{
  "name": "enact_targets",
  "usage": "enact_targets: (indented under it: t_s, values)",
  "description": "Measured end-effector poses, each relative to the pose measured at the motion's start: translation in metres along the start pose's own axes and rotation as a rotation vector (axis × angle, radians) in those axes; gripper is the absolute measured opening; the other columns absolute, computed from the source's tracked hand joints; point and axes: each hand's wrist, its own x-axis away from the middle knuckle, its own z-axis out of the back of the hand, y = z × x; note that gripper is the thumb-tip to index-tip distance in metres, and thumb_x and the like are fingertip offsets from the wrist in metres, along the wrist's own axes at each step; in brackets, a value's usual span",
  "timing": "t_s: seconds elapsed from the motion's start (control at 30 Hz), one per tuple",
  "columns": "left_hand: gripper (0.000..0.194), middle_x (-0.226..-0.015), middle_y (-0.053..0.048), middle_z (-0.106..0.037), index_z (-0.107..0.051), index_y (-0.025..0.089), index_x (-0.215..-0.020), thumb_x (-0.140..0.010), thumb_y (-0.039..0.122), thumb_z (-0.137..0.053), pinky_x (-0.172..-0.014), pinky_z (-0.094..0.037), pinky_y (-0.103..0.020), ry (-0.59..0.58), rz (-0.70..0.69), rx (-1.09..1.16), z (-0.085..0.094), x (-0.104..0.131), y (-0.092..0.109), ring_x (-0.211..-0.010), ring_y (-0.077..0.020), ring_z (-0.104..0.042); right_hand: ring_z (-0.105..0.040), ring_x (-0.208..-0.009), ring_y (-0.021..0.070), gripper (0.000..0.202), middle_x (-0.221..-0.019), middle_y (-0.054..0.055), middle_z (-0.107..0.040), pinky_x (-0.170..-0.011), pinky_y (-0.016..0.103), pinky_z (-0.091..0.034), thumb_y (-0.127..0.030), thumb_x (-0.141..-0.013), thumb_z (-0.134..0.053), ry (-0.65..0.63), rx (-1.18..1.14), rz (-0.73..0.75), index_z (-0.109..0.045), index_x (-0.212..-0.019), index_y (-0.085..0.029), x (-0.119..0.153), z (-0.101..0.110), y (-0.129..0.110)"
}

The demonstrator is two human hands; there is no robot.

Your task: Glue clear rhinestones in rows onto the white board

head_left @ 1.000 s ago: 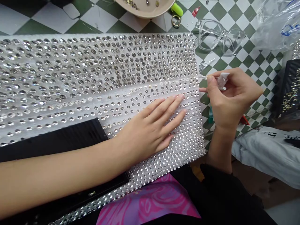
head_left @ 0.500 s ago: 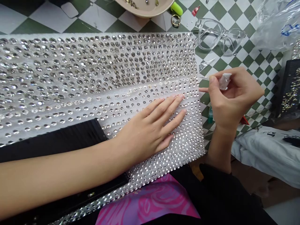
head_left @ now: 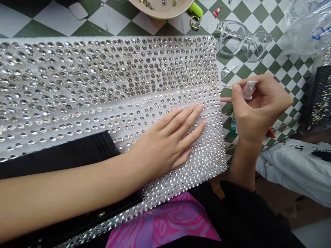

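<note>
My left hand (head_left: pixel 172 137) lies flat on a white sheet (head_left: pixel 77 74) covered with rows of clear rhinestones. Its fingers are stretched out and slightly apart, pressing on nothing but the stones. Beyond the sheet's right edge, my right hand (head_left: pixel 254 106) is closed in a pinch. Between its thumb and fingers sits a small white tube (head_left: pixel 249 89); a thin clear tip (head_left: pixel 226 85) points left from the fingers to the sheet's edge. The little finger reaches that edge too. Under my left forearm is a black tray (head_left: pixel 64 151), partly hidden.
A beige bowl (head_left: pixel 165 14) with loose stones stands at the top, near a lime-green object (head_left: pixel 196 9) and a ring (head_left: pixel 194 22). Clear glasses (head_left: pixel 232 53) lie on the checkered cloth. Plastic bags (head_left: pixel 305 31), a black tray of stones (head_left: pixel 319 96) and white fabric (head_left: pixel 297 168) are at right.
Both hands keep the same pose and place. The whole view has shifted only very slightly.
</note>
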Motion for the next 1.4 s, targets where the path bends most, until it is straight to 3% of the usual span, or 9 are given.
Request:
enact_targets:
  t_s: [0.23, 0.57, 0.87, 1.03, 1.2, 1.4]
  values:
    - [0.067, -0.152, -0.020, -0.030, -0.034, 0.010, -0.142, -0.088, 0.046, -0.051, -0.114, -0.025, -0.039, 0.007, 0.001, -0.005, 0.000, 0.001, 0.000, -0.140, -0.0302, -0.033, -0.056, -0.064, 0.0118, 0.010, -0.069, -0.001, -0.053, -0.057, 0.030, -0.062, -0.013, -0.079, -0.064, 0.002, -0.012, 0.002, -0.061, -0.075, -0.021, 0.000, 0.001, -0.002]
    - [0.067, -0.152, -0.020, -0.030, -0.034, 0.009, -0.142, -0.088, 0.045, -0.050, -0.114, -0.024, -0.039, 0.004, 0.003, 0.004, 0.001, 0.000, 0.000, -0.140, -0.0302, -0.033, -0.055, -0.068, 0.0119, 0.006, -0.073, -0.001, -0.052, -0.061, 0.031, -0.062, -0.022, -0.084, -0.061, -0.028, 0.024, -0.004, -0.063, -0.081, -0.025, 0.001, 0.002, 0.000]
    - [0.064, -0.152, -0.020, -0.029, -0.034, 0.009, -0.142, -0.089, 0.043, -0.049, -0.114, -0.025, -0.039, -0.009, 0.005, 0.017, 0.002, 0.000, 0.000, -0.140, -0.0302, -0.033, -0.052, -0.063, 0.0102, 0.005, -0.070, -0.001, -0.051, -0.054, 0.029, -0.058, -0.016, -0.080, -0.064, 0.006, 0.065, 0.030, -0.062, -0.076, -0.018, 0.001, -0.001, 0.001]
    - [0.065, -0.152, -0.020, -0.029, -0.035, 0.009, -0.142, -0.089, 0.044, -0.049, -0.114, -0.025, -0.039, -0.002, 0.006, 0.018, 0.002, 0.001, 0.000, -0.140, -0.0303, -0.032, -0.057, -0.062, 0.0087, 0.002, -0.072, -0.002, -0.054, -0.056, 0.029, -0.060, -0.014, -0.081, -0.062, 0.031, -0.064, 0.021, -0.062, -0.080, -0.015, -0.004, 0.003, 0.002]
    - [0.062, -0.153, -0.019, -0.027, -0.034, 0.010, -0.142, -0.091, 0.042, -0.047, -0.115, -0.024, -0.039, -0.024, 0.011, 0.032, 0.003, 0.001, -0.001, -0.141, -0.0300, -0.031, -0.061, -0.064, 0.0105, 0.008, -0.075, 0.000, -0.062, -0.057, 0.029, -0.059, -0.013, -0.079, -0.066, -0.028, -0.082, -0.025, -0.065, -0.087, -0.013, -0.008, 0.010, 0.004]
    - [0.064, -0.153, -0.020, -0.027, -0.035, 0.009, -0.142, -0.090, 0.043, -0.049, -0.115, -0.024, -0.039, -0.017, 0.007, 0.031, 0.002, 0.000, -0.001, -0.141, -0.0300, -0.031, -0.064, -0.062, 0.0101, 0.007, -0.071, -0.002, -0.062, -0.052, 0.024, -0.055, -0.014, -0.076, -0.070, -0.081, -0.015, -0.005, -0.064, -0.080, -0.015, -0.007, 0.015, 0.003]
